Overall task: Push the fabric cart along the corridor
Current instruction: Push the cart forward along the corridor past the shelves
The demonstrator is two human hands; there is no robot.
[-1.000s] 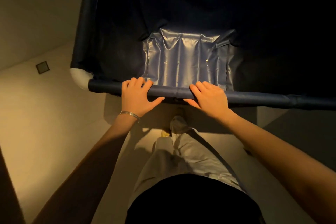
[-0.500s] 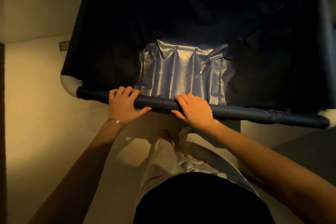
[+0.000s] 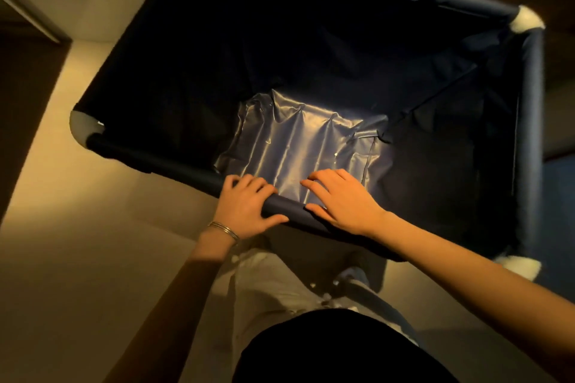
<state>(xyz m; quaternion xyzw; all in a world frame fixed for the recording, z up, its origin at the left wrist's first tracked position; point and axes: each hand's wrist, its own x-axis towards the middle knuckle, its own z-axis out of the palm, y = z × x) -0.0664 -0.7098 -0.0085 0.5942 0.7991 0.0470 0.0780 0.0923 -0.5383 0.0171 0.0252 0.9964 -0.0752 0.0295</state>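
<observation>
- The left hand (image 3: 249,207) is wrapped around the near bar (image 3: 283,207) of the cart (image 3: 311,40), with fingers over the top and the thumb under it.
- The right hand (image 3: 340,199) lies just beside it, at 3 o'clock. Its palm is on the same bar and its fingers are spread flat, reaching into the cart. It presses more than it grabs.
- A thin bracelet (image 3: 224,229) sits on the left wrist.
- Just past the fingers, at 12 o'clock, a shiny gray sheet (image 3: 298,140) lies crumpled at the bottom of the cart.
- The cart is a big dark cloth box with a dark bar all around the top. It fills the middle and the top of the view and sits turned at a slant.
- White corner pieces show at 9 o'clock (image 3: 82,129), at 2 o'clock (image 3: 525,20) and at 4 o'clock (image 3: 522,266).
- The pale floor (image 3: 93,242) spreads out at 8 o'clock.
- The person's light pants (image 3: 280,286) show at 6 o'clock, under the hands.
</observation>
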